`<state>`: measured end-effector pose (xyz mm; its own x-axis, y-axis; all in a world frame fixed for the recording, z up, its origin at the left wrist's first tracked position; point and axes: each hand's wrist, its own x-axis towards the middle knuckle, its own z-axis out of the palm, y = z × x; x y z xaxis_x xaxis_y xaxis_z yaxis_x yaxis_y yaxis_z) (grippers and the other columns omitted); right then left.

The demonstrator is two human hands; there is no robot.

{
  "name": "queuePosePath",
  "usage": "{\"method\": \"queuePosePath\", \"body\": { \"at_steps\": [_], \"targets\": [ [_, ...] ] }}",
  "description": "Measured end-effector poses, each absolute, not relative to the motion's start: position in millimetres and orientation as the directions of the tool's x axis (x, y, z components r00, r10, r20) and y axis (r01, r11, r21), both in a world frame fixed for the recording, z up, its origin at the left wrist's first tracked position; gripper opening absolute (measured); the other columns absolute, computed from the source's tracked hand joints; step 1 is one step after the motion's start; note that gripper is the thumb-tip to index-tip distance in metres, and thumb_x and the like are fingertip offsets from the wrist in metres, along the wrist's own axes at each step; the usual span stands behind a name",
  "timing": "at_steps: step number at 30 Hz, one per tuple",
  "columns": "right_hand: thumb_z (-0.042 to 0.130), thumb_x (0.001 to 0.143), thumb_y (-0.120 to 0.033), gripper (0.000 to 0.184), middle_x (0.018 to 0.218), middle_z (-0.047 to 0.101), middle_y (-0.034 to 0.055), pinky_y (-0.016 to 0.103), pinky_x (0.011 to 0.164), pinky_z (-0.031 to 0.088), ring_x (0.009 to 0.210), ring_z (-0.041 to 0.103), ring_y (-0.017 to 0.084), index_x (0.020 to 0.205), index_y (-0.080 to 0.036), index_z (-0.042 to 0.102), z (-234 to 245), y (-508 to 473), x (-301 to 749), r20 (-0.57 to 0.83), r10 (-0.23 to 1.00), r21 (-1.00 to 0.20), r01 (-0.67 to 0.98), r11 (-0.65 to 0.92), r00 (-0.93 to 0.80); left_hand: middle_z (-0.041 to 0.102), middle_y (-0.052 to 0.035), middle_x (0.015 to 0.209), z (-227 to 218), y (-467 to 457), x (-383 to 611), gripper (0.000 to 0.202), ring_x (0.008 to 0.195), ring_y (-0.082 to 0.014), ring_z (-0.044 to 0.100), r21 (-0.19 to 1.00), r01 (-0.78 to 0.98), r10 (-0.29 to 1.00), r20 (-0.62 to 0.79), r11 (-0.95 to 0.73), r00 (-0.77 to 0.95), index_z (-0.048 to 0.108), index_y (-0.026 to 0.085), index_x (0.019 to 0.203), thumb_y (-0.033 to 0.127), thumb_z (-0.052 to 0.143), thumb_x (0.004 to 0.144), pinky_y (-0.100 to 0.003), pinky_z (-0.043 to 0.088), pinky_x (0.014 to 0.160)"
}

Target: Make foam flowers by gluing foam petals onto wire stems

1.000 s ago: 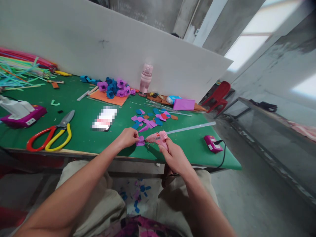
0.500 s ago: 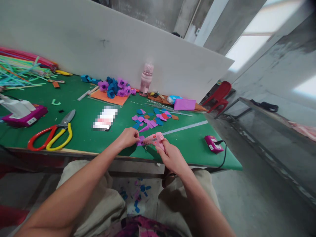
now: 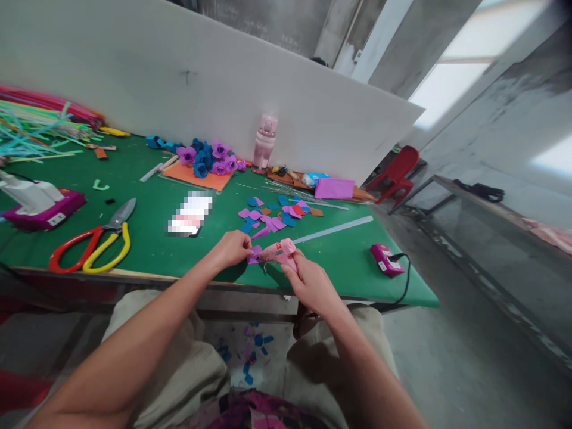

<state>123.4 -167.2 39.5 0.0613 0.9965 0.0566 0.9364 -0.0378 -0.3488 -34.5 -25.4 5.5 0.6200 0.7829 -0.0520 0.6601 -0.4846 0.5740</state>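
The left hand (image 3: 236, 248) pinched a purple piece (image 3: 254, 255). The right hand (image 3: 311, 281) gripped a glue gun (image 3: 277, 252) pointing at it

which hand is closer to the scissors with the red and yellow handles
Left. The left hand, fingers at a purple piece, is to the right of the scissors; the right hand, gripping the pink glue gun, is farther right, beyond the left hand.

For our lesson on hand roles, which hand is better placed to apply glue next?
Probably the right hand: it grips the pink glue gun, aimed at the purple piece the left hand pinches.
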Motion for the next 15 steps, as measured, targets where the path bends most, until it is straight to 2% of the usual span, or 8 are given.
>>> {"method": "queuePosePath", "body": {
  "at_steps": [4, 15],
  "targets": [
    [0.035, 0.089, -0.030, 0.022, 0.095, 0.062, 0.0092, 0.025, 0.061, 0.032, 0.077, 0.058, 0.019, 0.100, -0.016, 0.048, 40.0, -167.6, 124.3, 0.058, 0.997, -0.350, 0.936, -0.034, 0.058, 0.063, -0.0022, 0.058, 5.4, -25.6, -34.4, 0.011, 0.057, -0.0129, 0.054, 0.568, 0.662, 0.782, -0.052, -0.488, 0.621, 0.065, 0.015, 0.061, 0.021, 0.056, 0.066, -0.022, 0.031, 0.052],
    [0.033, 0.089, -0.032, 0.022, 0.091, 0.062, 0.0079, 0.024, 0.060, 0.032, 0.075, 0.058, 0.018, 0.098, -0.017, 0.047, 40.7, -170.1, 128.4, 0.069, 0.996, -0.330, 0.943, -0.036, 0.062, 0.062, -0.0022, 0.058, 4.7, -25.1, -34.1, 0.013, 0.057, -0.0126, 0.053, 0.569, 0.667, 0.785, -0.059, -0.481, 0.617, 0.064, 0.014, 0.060, 0.022, 0.056, 0.066, -0.022, 0.031, 0.052]
  ]
}}
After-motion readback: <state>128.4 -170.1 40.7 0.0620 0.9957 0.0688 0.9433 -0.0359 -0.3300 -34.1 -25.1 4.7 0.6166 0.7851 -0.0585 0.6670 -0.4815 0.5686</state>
